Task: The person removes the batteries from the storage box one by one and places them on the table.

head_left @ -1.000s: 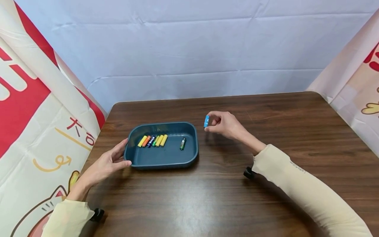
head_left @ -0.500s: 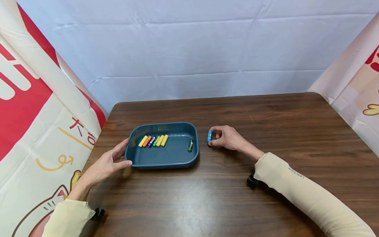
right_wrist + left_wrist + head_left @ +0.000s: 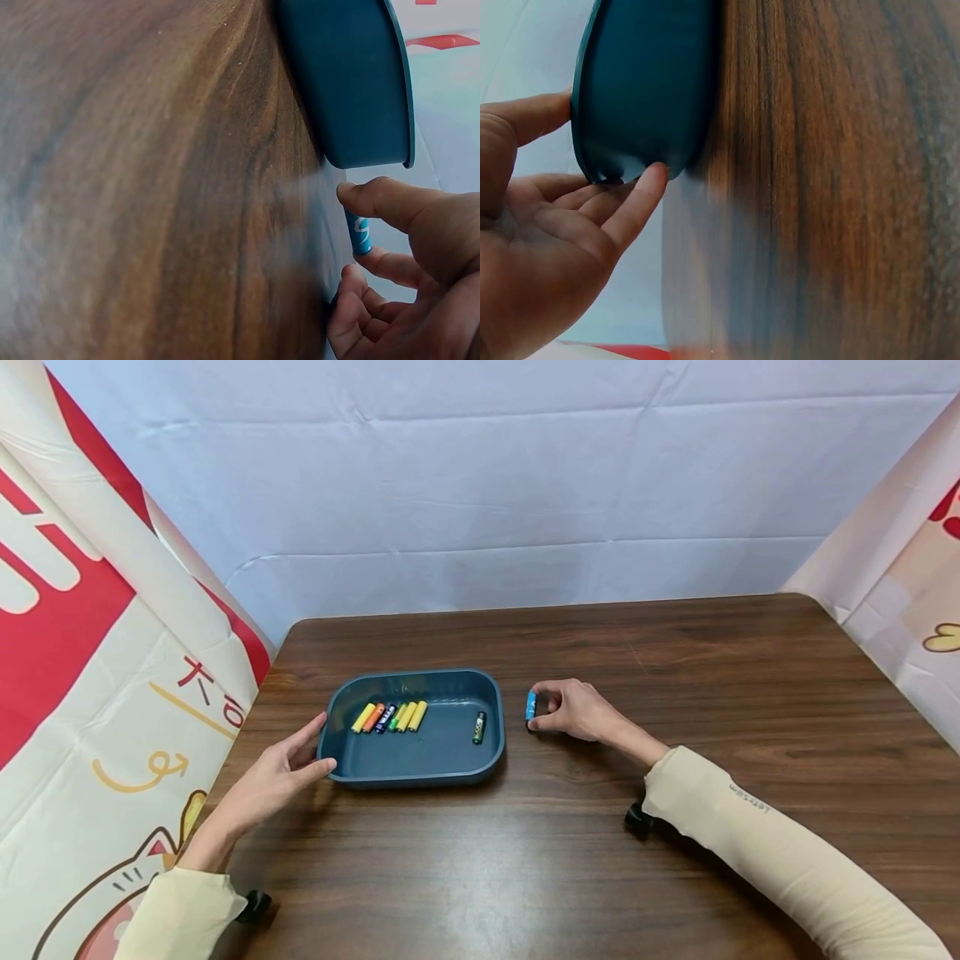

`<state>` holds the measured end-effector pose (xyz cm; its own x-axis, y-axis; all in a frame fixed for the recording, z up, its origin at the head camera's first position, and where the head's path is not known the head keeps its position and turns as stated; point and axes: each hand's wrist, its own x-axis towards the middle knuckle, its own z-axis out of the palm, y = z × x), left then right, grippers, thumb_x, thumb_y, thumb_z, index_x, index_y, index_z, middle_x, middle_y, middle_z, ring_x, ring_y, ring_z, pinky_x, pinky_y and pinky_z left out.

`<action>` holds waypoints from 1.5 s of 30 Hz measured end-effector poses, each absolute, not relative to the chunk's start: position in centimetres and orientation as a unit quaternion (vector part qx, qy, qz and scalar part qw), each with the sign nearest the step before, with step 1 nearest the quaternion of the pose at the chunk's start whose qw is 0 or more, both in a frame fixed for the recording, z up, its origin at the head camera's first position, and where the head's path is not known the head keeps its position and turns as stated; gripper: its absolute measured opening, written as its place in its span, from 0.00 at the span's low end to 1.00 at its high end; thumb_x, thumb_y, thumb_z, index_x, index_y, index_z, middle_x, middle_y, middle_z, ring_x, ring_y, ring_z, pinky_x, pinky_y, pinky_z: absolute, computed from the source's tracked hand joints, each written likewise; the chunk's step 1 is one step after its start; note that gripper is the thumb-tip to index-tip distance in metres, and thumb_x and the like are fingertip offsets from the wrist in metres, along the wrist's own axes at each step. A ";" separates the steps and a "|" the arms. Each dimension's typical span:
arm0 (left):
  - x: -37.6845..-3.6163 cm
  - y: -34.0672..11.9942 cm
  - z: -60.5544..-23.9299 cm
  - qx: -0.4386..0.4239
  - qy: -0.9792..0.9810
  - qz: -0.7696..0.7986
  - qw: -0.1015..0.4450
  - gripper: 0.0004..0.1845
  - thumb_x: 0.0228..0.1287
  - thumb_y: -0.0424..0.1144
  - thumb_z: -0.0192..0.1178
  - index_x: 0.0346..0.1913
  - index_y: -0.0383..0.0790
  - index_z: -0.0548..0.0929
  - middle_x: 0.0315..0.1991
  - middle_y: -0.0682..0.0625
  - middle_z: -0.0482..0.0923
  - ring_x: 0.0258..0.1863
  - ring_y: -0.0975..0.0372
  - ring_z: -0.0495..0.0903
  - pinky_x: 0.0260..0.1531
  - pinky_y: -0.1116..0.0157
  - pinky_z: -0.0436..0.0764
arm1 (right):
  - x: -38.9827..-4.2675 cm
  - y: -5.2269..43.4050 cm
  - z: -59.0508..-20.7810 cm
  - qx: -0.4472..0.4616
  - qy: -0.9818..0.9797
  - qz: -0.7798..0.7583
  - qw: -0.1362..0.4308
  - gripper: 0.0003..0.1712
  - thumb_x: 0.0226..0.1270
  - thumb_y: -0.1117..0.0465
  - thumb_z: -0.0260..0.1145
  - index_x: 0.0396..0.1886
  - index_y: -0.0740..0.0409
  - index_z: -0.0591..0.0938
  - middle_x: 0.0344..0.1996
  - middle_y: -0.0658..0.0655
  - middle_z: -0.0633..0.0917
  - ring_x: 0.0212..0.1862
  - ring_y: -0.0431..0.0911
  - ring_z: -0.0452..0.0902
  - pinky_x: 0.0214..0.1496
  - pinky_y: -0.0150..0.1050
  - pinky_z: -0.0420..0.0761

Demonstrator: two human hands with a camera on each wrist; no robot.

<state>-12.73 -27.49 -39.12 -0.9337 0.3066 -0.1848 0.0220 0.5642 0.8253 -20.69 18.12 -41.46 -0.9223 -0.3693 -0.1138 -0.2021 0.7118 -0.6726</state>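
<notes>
A blue battery (image 3: 531,706) is pinched between the thumb and index finger of my right hand (image 3: 573,710), close to the table and just right of the tray. In the right wrist view the battery (image 3: 358,232) shows a white mark. My left hand (image 3: 273,777) touches the left end of the dark teal tray (image 3: 416,777), its thumb at the near corner rim and its fingers along the end wall. Several batteries (image 3: 387,718) in yellow, orange, dark blue and green lie side by side at the tray's left. A dark green battery (image 3: 479,727) lies alone at its right.
The tray sits on a brown wood-grain table (image 3: 675,693). Behind it hangs a pale cloth (image 3: 480,485). A printed red-and-white cloth (image 3: 75,652) hangs along the left side. A dark wrist-camera mount (image 3: 638,820) hangs under the right sleeve.
My right hand has come down and nearer with the blue battery, then held still. The dark green battery has rolled right, then slightly back. The left thumb has shifted a little up the rim.
</notes>
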 end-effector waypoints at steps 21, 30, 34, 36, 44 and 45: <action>-12.6 -27.4 -39.5 0.096 0.862 0.472 0.155 0.44 0.77 0.42 0.61 0.84 0.42 0.47 0.81 0.35 0.50 0.74 0.38 0.62 0.59 0.51 0.75 | -20.3 17.8 -41.6 -0.192 0.933 -0.287 0.098 0.27 0.64 0.56 0.77 0.61 0.60 0.83 0.25 0.53 0.77 0.26 0.45 0.68 0.31 0.38 0.66; -12.6 -27.5 -39.5 0.097 0.867 0.464 0.151 0.44 0.77 0.42 0.61 0.84 0.42 0.47 0.81 0.34 0.49 0.74 0.38 0.61 0.59 0.51 0.74 | -20.3 17.8 -41.8 -0.191 0.934 -0.285 0.100 0.28 0.64 0.56 0.76 0.62 0.63 0.82 0.26 0.53 0.77 0.27 0.45 0.68 0.31 0.38 0.66; -12.5 -27.5 -39.5 0.096 0.871 0.459 0.149 0.44 0.77 0.42 0.61 0.84 0.42 0.47 0.81 0.34 0.49 0.74 0.37 0.61 0.59 0.50 0.74 | -20.2 17.8 -41.8 -0.188 0.935 -0.286 0.096 0.29 0.63 0.56 0.77 0.61 0.64 0.82 0.27 0.54 0.77 0.27 0.45 0.67 0.32 0.38 0.65; -12.5 -27.5 -39.5 0.095 0.871 0.458 0.149 0.44 0.77 0.43 0.61 0.84 0.42 0.47 0.81 0.34 0.49 0.74 0.37 0.62 0.59 0.50 0.74 | -20.2 17.7 -41.7 -0.185 0.935 -0.288 0.095 0.29 0.63 0.56 0.77 0.61 0.64 0.82 0.28 0.54 0.77 0.28 0.46 0.67 0.32 0.39 0.66; -12.6 -27.5 -39.4 0.095 0.873 0.455 0.147 0.44 0.77 0.43 0.61 0.84 0.42 0.47 0.81 0.34 0.49 0.73 0.36 0.63 0.59 0.50 0.75 | -20.1 17.7 -41.7 -0.174 0.936 -0.289 0.097 0.31 0.62 0.56 0.77 0.62 0.66 0.81 0.32 0.56 0.79 0.32 0.48 0.69 0.36 0.41 0.69; -12.6 -27.5 -39.4 0.095 0.873 0.454 0.147 0.44 0.77 0.43 0.61 0.84 0.42 0.47 0.81 0.34 0.49 0.73 0.36 0.63 0.59 0.50 0.75 | -20.1 17.7 -41.7 -0.173 0.937 -0.288 0.097 0.32 0.62 0.56 0.77 0.62 0.66 0.81 0.33 0.56 0.79 0.32 0.48 0.70 0.36 0.41 0.69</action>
